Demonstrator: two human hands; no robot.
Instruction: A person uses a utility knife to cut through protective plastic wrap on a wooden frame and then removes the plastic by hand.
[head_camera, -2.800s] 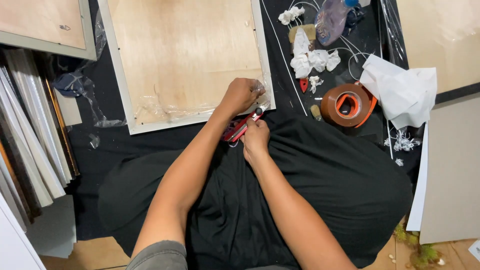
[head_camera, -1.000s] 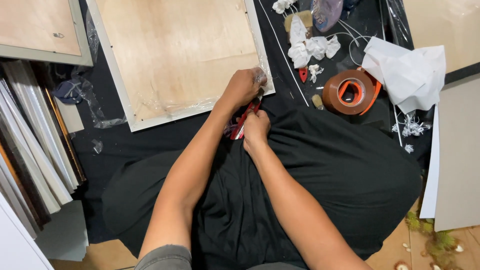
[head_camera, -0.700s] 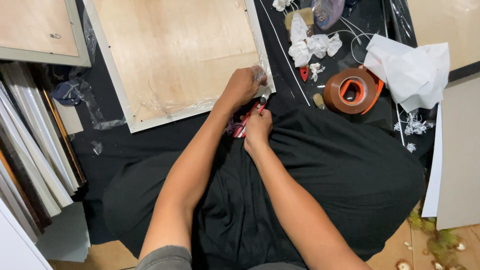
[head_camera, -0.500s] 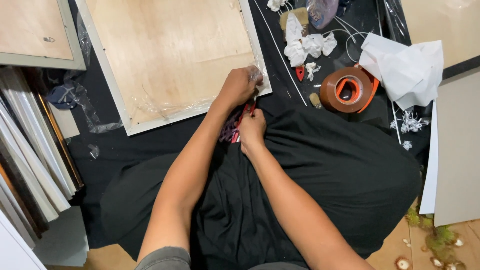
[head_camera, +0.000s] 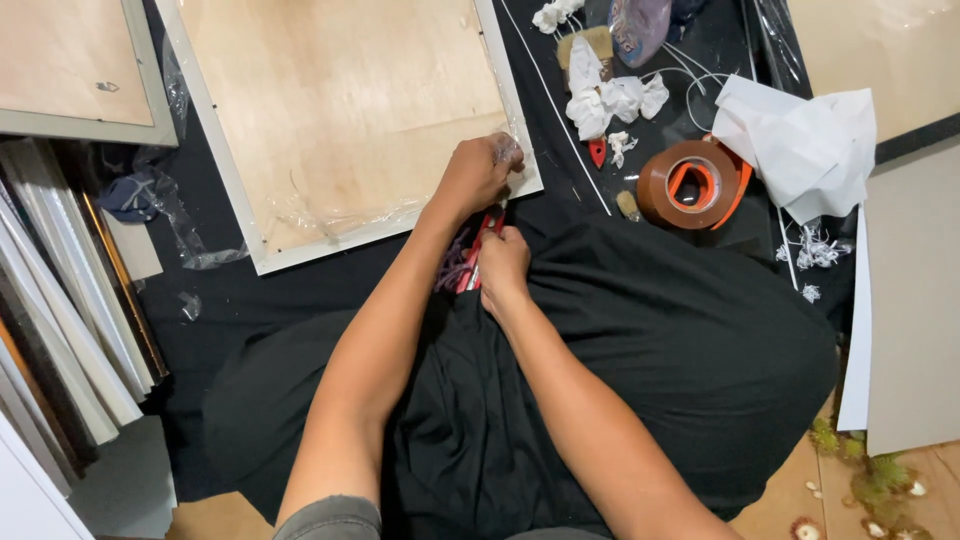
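Note:
A white picture frame with a plywood back (head_camera: 340, 110) lies face down on black cloth, with clear plastic film (head_camera: 330, 210) bunched along its near edge. My left hand (head_camera: 478, 172) grips the frame's near right corner, fingers closed on the film there. Just below it, my right hand (head_camera: 502, 262) is closed around a red-handled tool (head_camera: 484, 232) that points up at that corner. The tool's tip is hidden between my hands.
A brown tape roll in an orange dispenser (head_camera: 692, 184) sits to the right, with crumpled white paper (head_camera: 805, 145) and tissue scraps (head_camera: 610, 95) behind it. Stacked frames (head_camera: 55, 310) lean at the left. Another wood-backed frame (head_camera: 70, 65) lies at the top left.
My view shifted slightly. Both hands stay at the frame's near right corner, the right hand working the red tool in small moves under the left.

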